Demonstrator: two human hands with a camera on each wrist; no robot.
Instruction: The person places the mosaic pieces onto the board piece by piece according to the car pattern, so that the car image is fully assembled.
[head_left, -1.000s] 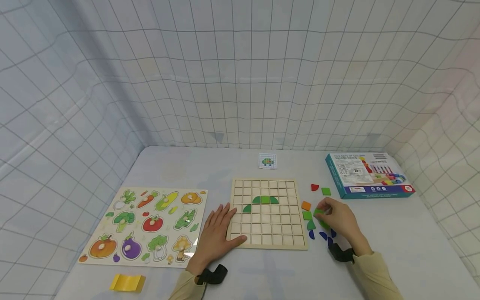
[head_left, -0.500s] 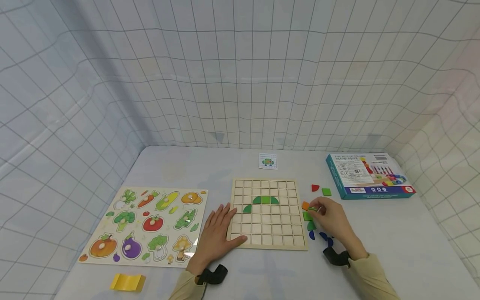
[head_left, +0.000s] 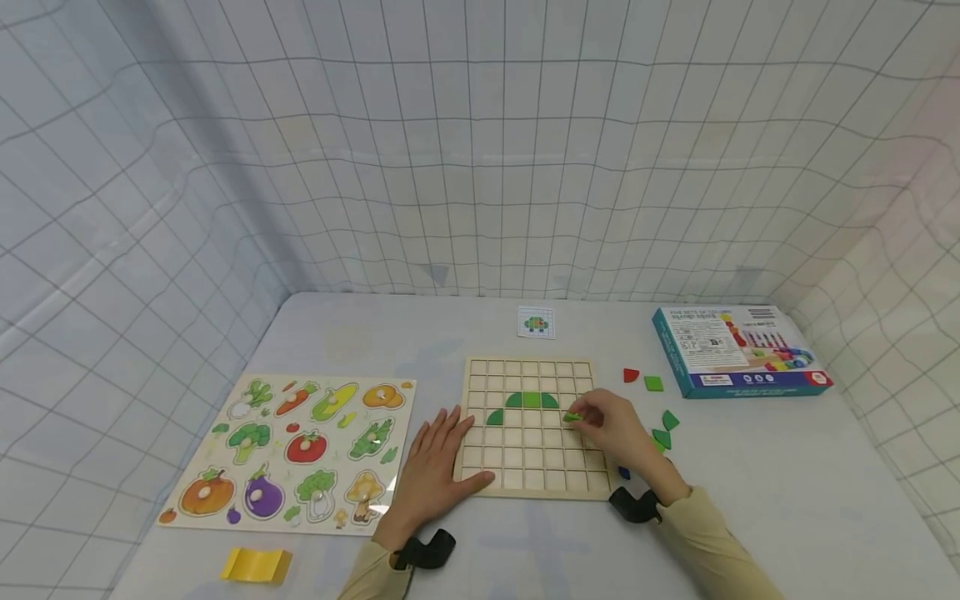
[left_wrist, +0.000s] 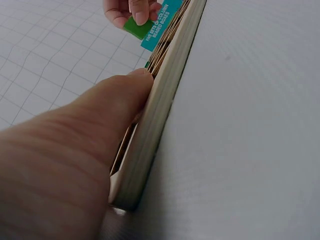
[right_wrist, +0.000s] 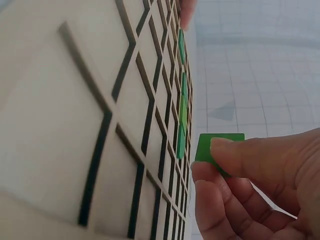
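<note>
The right hand [head_left: 615,427] is pinching a green tile [right_wrist: 204,150] between thumb and fingers, and the tile is hovering above the right part of the gridded wooden board [head_left: 532,458], apart from its surface; the fingers are covering part of it, so its full outline cannot be told. The left hand [head_left: 438,468] is gripping nothing: its fingers are stretching out flat across the left edge of the board, with the thumb pressing on the near left part of the frame. Inside the grid, a light green square [head_left: 531,400] is sitting between two dark green rounded pieces [head_left: 513,401], while another dark green piece [head_left: 495,417] is lying one row nearer and farther left. To the right of the board, a red piece [head_left: 631,376] and a loose green square [head_left: 654,383] are lying on the far side, and loose green pieces [head_left: 670,420] are lying nearer, beside the right hand. A blue piece [head_left: 624,473] is showing only partly by the right wrist. Beyond the board a small printed card [head_left: 536,322] is lying flat, and a teal-edged box [head_left: 742,350] is resting at far right. To the left, a vegetable puzzle [head_left: 288,385] is lying with a yellow block [head_left: 257,566] near it.
</note>
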